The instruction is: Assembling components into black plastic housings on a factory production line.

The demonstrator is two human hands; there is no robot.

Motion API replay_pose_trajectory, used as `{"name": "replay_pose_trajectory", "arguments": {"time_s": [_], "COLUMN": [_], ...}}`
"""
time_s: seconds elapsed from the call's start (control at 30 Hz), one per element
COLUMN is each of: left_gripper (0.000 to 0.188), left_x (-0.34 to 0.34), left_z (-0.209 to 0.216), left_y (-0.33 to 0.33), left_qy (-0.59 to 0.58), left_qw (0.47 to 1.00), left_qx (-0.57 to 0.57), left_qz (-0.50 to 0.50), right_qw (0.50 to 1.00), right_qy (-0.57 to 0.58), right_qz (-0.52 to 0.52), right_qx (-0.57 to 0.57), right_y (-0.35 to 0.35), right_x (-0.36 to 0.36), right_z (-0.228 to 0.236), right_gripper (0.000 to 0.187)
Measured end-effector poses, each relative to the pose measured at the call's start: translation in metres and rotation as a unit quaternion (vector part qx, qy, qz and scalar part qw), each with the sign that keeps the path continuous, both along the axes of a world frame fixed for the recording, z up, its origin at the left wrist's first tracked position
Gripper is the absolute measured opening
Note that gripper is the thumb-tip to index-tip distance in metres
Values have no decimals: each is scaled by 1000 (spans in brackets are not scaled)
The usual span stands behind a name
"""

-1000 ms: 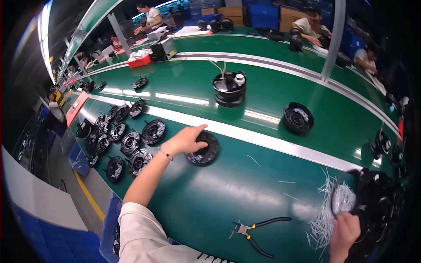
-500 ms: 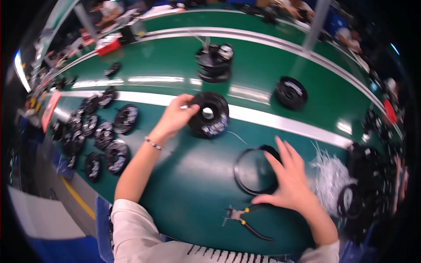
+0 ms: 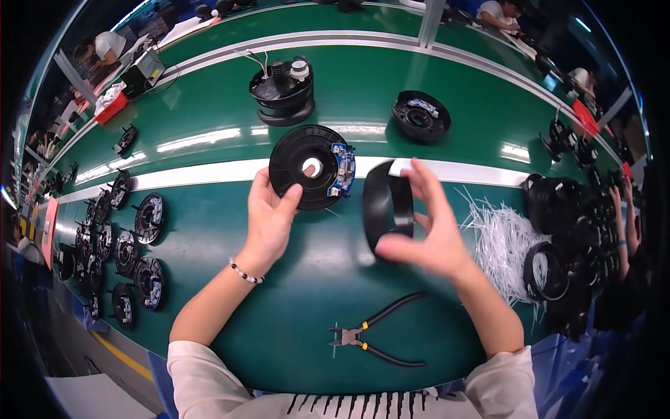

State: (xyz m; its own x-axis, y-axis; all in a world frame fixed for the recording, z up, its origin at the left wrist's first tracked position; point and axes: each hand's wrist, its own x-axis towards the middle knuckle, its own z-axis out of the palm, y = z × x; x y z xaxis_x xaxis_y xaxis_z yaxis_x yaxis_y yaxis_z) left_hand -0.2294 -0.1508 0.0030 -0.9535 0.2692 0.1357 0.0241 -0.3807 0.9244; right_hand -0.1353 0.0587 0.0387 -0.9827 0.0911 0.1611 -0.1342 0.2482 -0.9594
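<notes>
A round black plastic disc with a hole in its middle is gripped at its lower edge by my left hand, thumb on its face. A blue circuit board sits along the disc's right side. My right hand grasps a wide black plastic ring, tilted up on edge just right of the disc; the two are apart. Diagonal cutters with black handles and yellow bands lie spread on the green table below my hands, with a thin clear strip by the jaws.
Several similar discs with boards lie at the left. White cable ties are heaped at the right beside a stack of black rings. Farther off stand a black housing with wires and a black round part. People work beyond.
My right hand has lifted the black ring off the table and brought it left, close to the disc. The disc has turned in my left hand, its board now at the right.
</notes>
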Motion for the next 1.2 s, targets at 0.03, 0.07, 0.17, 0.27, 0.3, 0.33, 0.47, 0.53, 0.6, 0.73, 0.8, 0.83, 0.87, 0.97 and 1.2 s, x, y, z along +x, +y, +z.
{"name": "replay_pose_trajectory", "arguments": {"time_s": [0.03,0.07,0.17,0.27,0.3,0.33,0.47,0.53,0.6,0.73,0.8,0.83,0.87,0.97,1.2], "left_gripper": [39,43,55,72,71,62,59,54,51,56,57,58,56,59,51], "left_x": [3,9,28,26,24,18,13,11,9,2,1,3,9,13,17], "left_z": [-7,-10,-1,-5,5,9,9,11,15,1,1,10,23,30,16], "left_y": [6,13,33,16,15,20,27,28,27,27,22,23,25,30,29], "left_qy": [19,22,70,-39,-128,-143,-264,-269,-288,-309,-304,-302,-273,-286,-283], "left_qw": [1000,1000,993,959,933,892,903,903,875,827,821,814,860,878,882], "left_qx": [5,18,-18,8,97,185,205,216,240,308,316,320,262,217,216], "left_qz": [-3,-12,-89,-281,-322,-387,-269,-257,-305,-353,-365,-378,-342,-316,-308], "right_qw": [993,987,998,992,991,989,969,962,967,937,945,952,959,977,945], "right_qy": [-19,-27,14,82,85,86,145,161,146,181,187,191,187,172,213], "right_qz": [-37,-63,-58,-47,-30,-27,-7,-8,33,59,69,77,73,80,65], "right_qx": [-115,-147,-32,81,97,119,201,221,204,292,260,225,202,101,240], "right_y": [-4,-11,-19,-20,-21,-23,-35,-33,-27,-32,-29,-25,-21,-14,-32], "right_x": [-6,-11,-20,-23,-21,-18,-19,-21,-19,-20,-20,-20,-18,-20,-7], "right_z": [-1,3,-7,-12,-12,-11,-9,-5,4,8,14,18,22,10,7], "right_gripper": [110,109,115,118,118,118,119,120,118,116,116,117,117,116,106]}}
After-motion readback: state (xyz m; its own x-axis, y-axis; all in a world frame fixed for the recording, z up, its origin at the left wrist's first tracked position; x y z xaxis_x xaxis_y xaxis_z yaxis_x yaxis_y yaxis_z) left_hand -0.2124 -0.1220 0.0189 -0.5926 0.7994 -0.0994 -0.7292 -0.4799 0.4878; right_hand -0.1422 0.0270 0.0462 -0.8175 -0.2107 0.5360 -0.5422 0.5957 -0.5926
